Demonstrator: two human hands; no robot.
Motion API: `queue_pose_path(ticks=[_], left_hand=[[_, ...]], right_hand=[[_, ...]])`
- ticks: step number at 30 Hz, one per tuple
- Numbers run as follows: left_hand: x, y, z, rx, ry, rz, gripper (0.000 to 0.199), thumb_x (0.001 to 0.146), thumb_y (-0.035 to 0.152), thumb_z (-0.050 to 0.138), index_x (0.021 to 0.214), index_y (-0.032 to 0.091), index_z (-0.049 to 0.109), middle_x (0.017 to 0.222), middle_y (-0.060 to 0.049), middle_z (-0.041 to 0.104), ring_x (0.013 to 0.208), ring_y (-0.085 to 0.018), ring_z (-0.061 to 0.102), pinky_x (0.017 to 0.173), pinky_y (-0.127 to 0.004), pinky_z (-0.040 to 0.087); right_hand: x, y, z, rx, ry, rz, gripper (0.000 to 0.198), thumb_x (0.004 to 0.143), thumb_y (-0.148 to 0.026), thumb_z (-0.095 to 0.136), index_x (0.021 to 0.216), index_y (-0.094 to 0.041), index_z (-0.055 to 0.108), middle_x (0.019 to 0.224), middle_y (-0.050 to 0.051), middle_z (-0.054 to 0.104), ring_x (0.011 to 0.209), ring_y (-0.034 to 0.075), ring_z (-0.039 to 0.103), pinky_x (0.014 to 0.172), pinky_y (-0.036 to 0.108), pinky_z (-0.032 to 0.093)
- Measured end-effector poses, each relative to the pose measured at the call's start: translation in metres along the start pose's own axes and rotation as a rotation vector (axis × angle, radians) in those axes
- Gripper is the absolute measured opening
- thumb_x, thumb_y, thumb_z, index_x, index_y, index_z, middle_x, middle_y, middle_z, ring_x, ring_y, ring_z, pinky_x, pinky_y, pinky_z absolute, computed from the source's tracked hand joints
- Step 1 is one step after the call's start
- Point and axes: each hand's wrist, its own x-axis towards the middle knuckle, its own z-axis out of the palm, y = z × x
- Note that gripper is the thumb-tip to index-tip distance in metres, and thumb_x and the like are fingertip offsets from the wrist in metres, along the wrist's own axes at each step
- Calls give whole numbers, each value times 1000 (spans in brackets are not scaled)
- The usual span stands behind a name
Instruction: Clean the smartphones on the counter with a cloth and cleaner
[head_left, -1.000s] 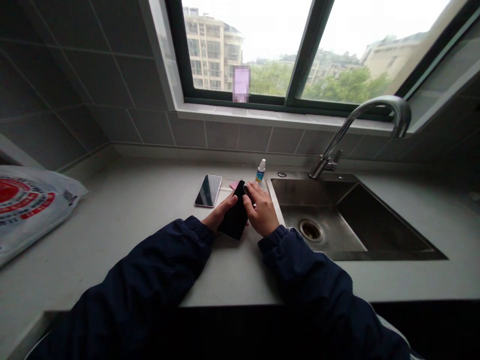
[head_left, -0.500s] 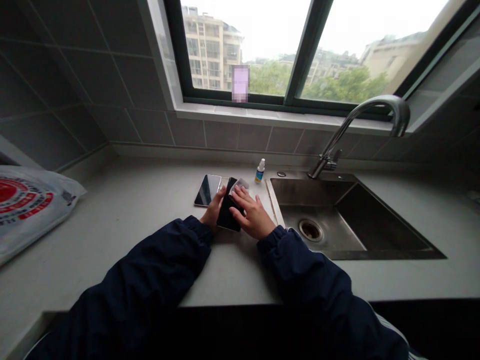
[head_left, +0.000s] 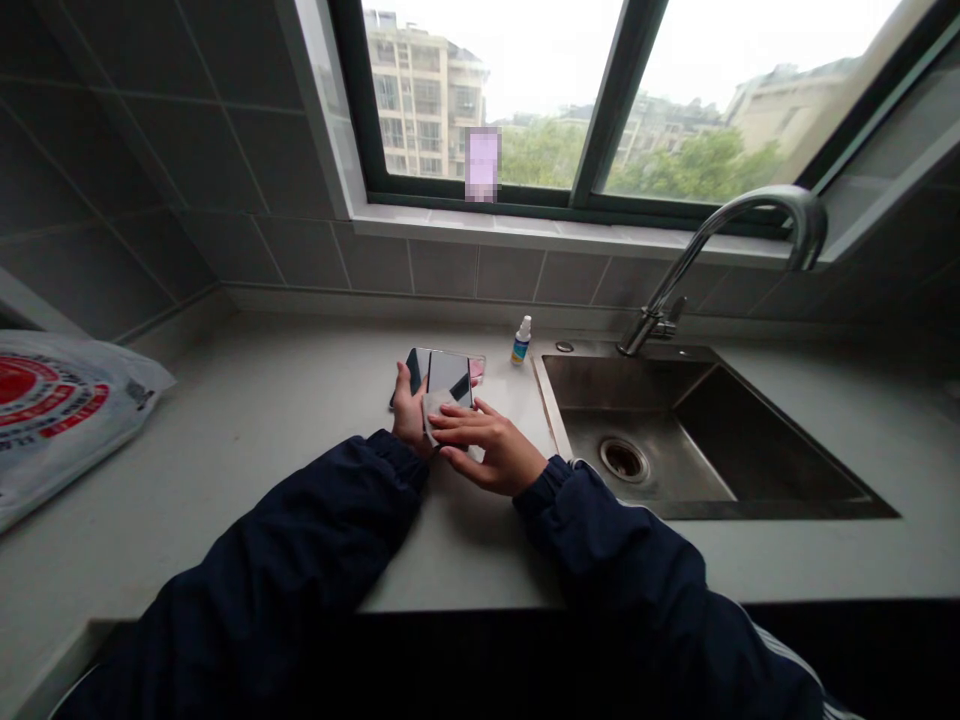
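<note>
My left hand (head_left: 409,412) grips a black phone (head_left: 449,373) by its left edge, tilted up off the grey counter (head_left: 285,420) so its glossy screen reflects the window. My right hand (head_left: 487,448) lies flat over the phone's lower part, fingers together, pressing a small pale cloth (head_left: 433,405) against the screen. A second dark phone (head_left: 413,365) lies flat on the counter just behind my left hand. A small spray bottle (head_left: 520,341) with a white cap and blue label stands behind them, near the sink's left corner.
A steel sink (head_left: 675,430) with a curved tap (head_left: 720,240) lies right of my hands. A plastic bag (head_left: 60,405) with red print sits at the far left. Something pink (head_left: 476,368) lies behind the phones. Tiled wall and a window stand at the back.
The black phone has swung from lying slanted under both hands to tilted up and more upright. My right hand slid from its top end down to its lower part with the cloth.
</note>
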Motion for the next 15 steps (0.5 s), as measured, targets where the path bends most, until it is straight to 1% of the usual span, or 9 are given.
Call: queue_pose_path(ticks=[2, 4, 7, 11, 15], left_hand=[[1, 0, -3, 3, 8, -2, 101, 88, 85, 19, 142, 6, 52, 104, -22, 74, 94, -34, 73, 89, -48, 57], [2, 0, -5, 7, 22, -6, 102, 87, 86, 19, 142, 6, 53, 104, -22, 74, 93, -33, 73, 90, -48, 57], [3, -1, -5, -1, 29, 12, 101, 88, 85, 20, 141, 6, 53, 106, -22, 73, 94, -32, 73, 90, -46, 56], [2, -2, -2, 0, 17, -7, 97, 88, 85, 21, 141, 10, 53, 103, -19, 73, 90, -32, 73, 87, -48, 57], [-2, -4, 4, -1, 28, -30, 93, 87, 86, 23, 139, 15, 53, 98, -16, 72, 82, -31, 72, 80, -50, 58]], right_hand=[[0, -1, 3, -2, 30, -25, 18, 93, -23, 64, 108, -24, 75, 129, 8, 73, 132, 25, 61, 119, 55, 31], [0, -1, 5, -12, 57, -34, 17, 93, -22, 64, 107, -24, 74, 126, 7, 74, 129, 24, 63, 118, 53, 34], [-1, 0, 9, -38, 88, -25, 22, 94, -19, 63, 114, -25, 72, 124, 5, 75, 126, 21, 66, 117, 49, 38], [-2, 2, 13, -92, 173, 1, 32, 96, -16, 61, 125, -25, 68, 126, 6, 75, 122, 19, 68, 113, 41, 47], [-2, 2, 14, -101, 225, 17, 31, 98, -20, 59, 127, -23, 68, 130, 8, 72, 121, 19, 69, 108, 38, 52]])
